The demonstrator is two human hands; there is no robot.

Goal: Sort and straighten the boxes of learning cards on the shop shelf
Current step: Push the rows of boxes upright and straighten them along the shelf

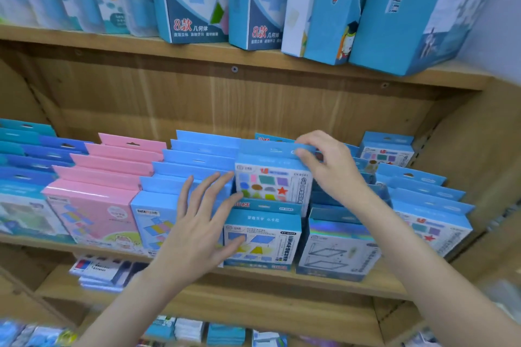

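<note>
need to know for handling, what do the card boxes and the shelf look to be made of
Card boxes, such as the one the right hand pinches by its hang tab: thin printed cardboard, by the folded tabs with punched holes; the sheen suggests a glossy coat. One box has a rainbow band, likely foil. Shelf: wood or wood-look board, with visible grain and screw heads.

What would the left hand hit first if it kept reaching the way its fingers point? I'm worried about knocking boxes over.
Probably the shapes card box that the right hand pinches; the left hand fingertips already look close, though depth is unclear.
</note>
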